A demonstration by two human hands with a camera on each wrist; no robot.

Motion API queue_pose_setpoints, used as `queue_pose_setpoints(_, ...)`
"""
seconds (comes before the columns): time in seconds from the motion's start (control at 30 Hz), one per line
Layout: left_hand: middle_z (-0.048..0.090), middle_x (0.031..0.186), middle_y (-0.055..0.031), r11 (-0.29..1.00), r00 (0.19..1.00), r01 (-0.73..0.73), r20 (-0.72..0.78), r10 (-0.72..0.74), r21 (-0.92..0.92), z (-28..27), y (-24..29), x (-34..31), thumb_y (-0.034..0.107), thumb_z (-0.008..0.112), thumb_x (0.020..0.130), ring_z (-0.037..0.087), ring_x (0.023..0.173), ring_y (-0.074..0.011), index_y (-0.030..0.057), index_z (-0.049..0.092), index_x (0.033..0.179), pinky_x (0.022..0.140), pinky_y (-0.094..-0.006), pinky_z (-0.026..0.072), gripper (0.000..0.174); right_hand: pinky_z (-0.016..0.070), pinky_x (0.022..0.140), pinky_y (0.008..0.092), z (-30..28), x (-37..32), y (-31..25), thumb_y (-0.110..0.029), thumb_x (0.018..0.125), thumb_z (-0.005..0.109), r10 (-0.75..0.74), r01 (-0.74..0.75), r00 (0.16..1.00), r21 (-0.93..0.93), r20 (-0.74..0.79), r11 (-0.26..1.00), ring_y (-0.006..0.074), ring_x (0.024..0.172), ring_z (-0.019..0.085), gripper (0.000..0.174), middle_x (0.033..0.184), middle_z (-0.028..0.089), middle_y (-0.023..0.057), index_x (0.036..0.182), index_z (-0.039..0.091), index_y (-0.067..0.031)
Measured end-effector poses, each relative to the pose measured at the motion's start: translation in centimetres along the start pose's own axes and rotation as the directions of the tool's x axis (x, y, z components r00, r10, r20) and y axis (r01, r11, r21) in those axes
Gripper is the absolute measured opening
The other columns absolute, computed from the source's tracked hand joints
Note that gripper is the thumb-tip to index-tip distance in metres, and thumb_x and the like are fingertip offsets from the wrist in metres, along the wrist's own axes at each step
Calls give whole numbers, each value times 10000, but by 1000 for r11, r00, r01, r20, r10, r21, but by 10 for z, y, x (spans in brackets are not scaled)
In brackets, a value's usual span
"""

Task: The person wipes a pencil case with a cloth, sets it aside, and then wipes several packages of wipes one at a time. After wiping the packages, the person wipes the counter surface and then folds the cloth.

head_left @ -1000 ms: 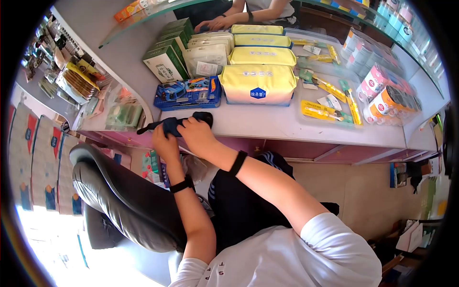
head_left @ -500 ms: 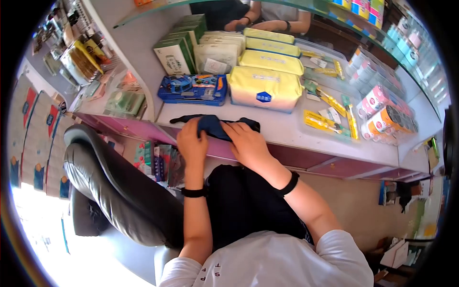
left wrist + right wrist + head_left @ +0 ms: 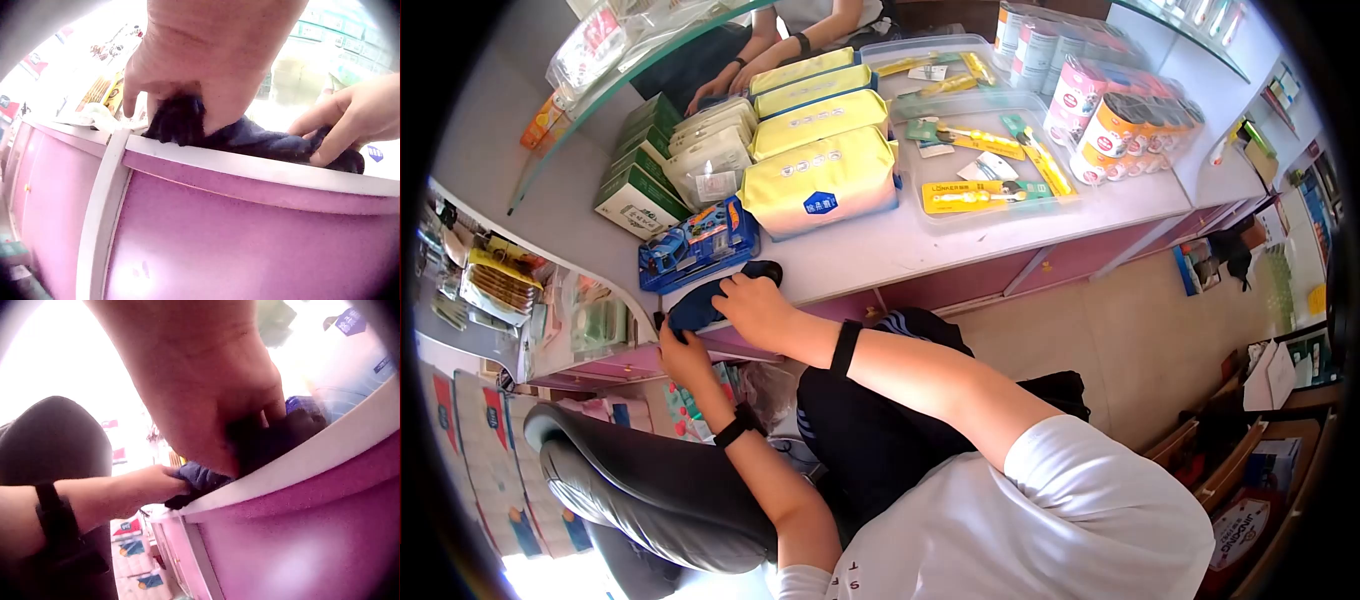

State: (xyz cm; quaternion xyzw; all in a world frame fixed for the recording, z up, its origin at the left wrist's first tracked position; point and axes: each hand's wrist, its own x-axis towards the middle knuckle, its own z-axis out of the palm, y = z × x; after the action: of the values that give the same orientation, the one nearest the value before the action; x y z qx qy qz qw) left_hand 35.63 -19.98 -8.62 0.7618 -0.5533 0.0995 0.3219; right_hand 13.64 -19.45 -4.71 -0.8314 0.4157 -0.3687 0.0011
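A dark blue and black piece of cloth (image 3: 693,309) lies bunched lengthwise along the white counter's front edge. My left hand (image 3: 684,357) grips its left end; in the left wrist view, black fabric (image 3: 178,122) bulges out between thumb and fingers. Farther right along the same cloth, my right hand (image 3: 758,312) pinches it from above, its dark end sticking out past the fingers. In the right wrist view the cloth (image 3: 275,442) sits in shadow under the palm, with part of it hidden by the hand.
Behind the cloth stand a blue toy box (image 3: 700,245) and yellow wipes packs (image 3: 820,185). Trays of toothbrushes (image 3: 990,195) and wrapped canisters (image 3: 1135,130) are to the right. A glass shelf (image 3: 635,80) overhangs the back. The black chair (image 3: 640,480) is at the left.
The view has swung, so the counter goods shift left. Both hands stay on the cloth, which was turned and spread along the edge; the left hand is now at its left end.
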Motion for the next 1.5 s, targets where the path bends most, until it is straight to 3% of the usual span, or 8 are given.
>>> queue_pose_setpoints(0.2,729,1245,-187,984,1000,17,29,-12,-179,-17,23,-27,81,646,878,665,1111,-422,53,698,1294,1045,-469,472,421,565,789,418,-34,-29,16,-96,802,674,66,-68,998,139,22,988,295,1043,661,287,1057,710,82,1077,759,-91)
queue_pose_setpoints(0.37,714,1282,-194,934,977,-210,-21,213,-289,-26,59,-59,45,623,830,662,1134,-420,48,697,1253,1080,-491,453,429,585,853,422,-91,-58,31,-59,794,664,111,-125,990,190,83,974,284,1096,673,392,1151,739,53,1168,766,-121)
queue_pose_setpoints(0.57,693,1326,-183,917,951,-278,55,305,-287,-39,120,-88,44,643,815,614,1232,-417,49,695,1212,1124,-513,435,400,585,877,412,-144,-93,49,-92,794,693,180,-185,982,120,55,975,274,1077,687,362,1126,746,47,1147,767,-112)
queue_pose_setpoints(0.7,698,1301,-178,861,910,-371,51,412,-349,-46,153,-101,29,667,804,630,1208,-413,40,688,1200,1055,-487,480,397,591,907,408,-179,-116,55,-89,837,711,258,-265,959,47,118,963,265,1146,679,407,1246,727,37,1234,742,-172)
queue_pose_setpoints(0.8,678,1361,-128,881,910,-392,31,414,-264,-43,161,-111,48,653,833,604,1304,-341,81,668,1235,1144,-492,417,404,604,875,392,-185,-125,52,-59,851,697,230,-227,968,-37,104,973,252,1164,675,439,1274,722,29,1265,734,-201)
queue_pose_setpoints(0.93,663,1406,-63,925,948,-305,27,319,-226,-40,150,-107,18,605,860,570,1371,-254,113,639,1277,1216,-515,312,430,606,858,379,-173,-111,42,-46,856,691,163,-149,978,-108,131,983,262,1145,680,461,1273,722,47,1288,727,-204)
queue_pose_setpoints(1.3,680,1335,-56,988,999,3,-51,-11,-152,-19,58,-36,6,577,882,645,1211,-271,130,615,1282,1111,-489,390,420,606,827,380,-64,-27,1,-52,833,664,-50,69,980,-89,192,994,269,1088,693,478,1242,727,78,1295,724,-161)
queue_pose_setpoints(1.5,711,1254,-85,987,993,108,-44,-114,-117,-17,28,-6,56,575,905,663,1162,-296,127,609,1310,1079,-473,410,413,582,743,391,-19,10,-17,-88,838,638,-126,129,983,-15,135,991,264,975,689,390,1042,717,60,1208,748,-141)
